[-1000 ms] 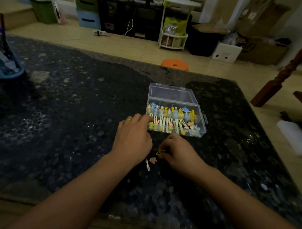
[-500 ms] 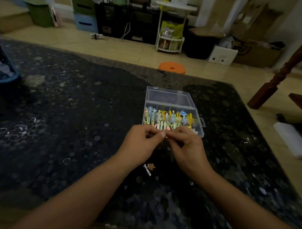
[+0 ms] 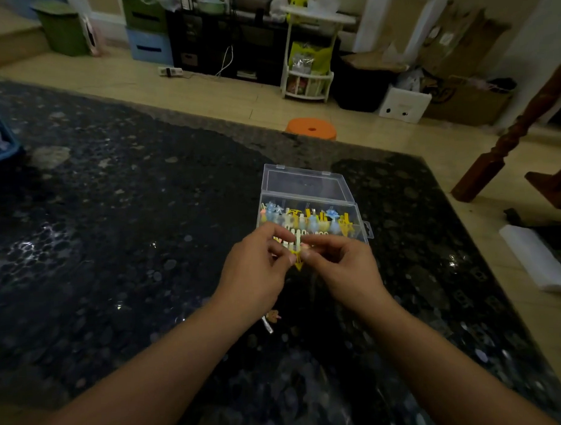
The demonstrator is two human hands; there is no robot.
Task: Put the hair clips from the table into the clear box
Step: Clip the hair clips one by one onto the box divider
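Your left hand and right hand meet in front of the clear box, and each grip is closed on the same yellow hair clip: thumb and fingertips pinch it from either side, held up off the desk just short of the box's near wall. You hold it with both hands most likely to steady or spread the small clip so that it can slide in beside the others, which one hand alone would fumble. The box stands with its lid tipped back and open, so nothing bars the way in. Inside it, rows of clips in yellow, blue and white already stand packed side by side, which suggests you are far along. One more hair clip, with a small brownish ornament, lies on the desk below your left wrist, well apart from the box; it looks like the next to be picked up. The room is dim, so fine details of the clip stay unclear.
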